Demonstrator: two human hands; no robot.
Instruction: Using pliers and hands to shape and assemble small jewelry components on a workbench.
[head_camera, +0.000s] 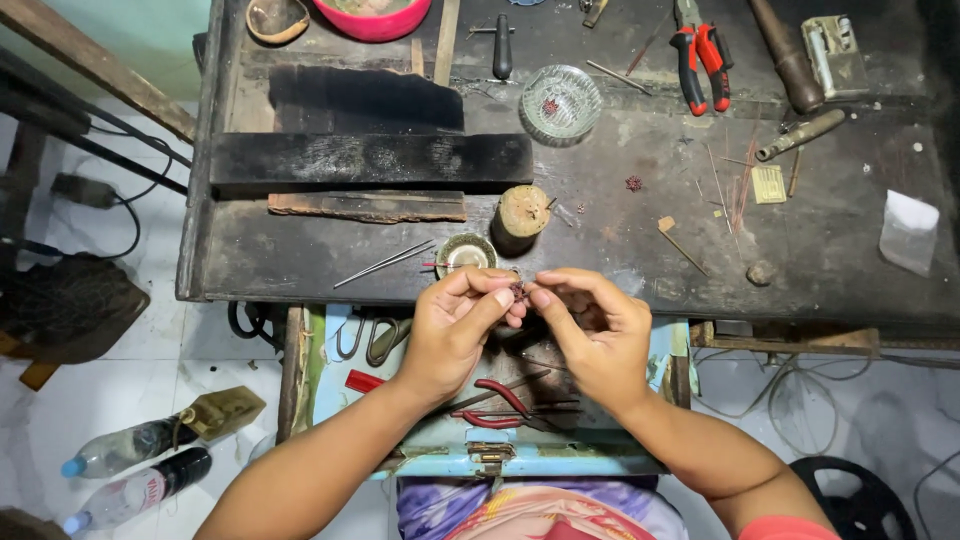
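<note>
Head view, centre of frame: tiny dark red piece (518, 291) pinched between fingertips of both hands, held just over near edge of dark workbench (830, 250). Left hand (455, 330) with thumb and forefinger pressed together on piece, other fingers curled. Right hand (592, 335) likewise pinching from the right, remaining fingers loosely bent. Just above the hands: small round tin (465, 252), wooden stump (521, 215), thin metal rods (385, 263) to the left. Below the hands: open blue drawer (520, 455) with red-handled pliers (500, 405). Farther up: glass ashtray (561, 103), second tiny red piece (633, 183) right of it, red-and-black pliers (700, 62), pink bowl (372, 17) at top edge. Lower left, on floor: two plastic bottles (135, 468).
</note>
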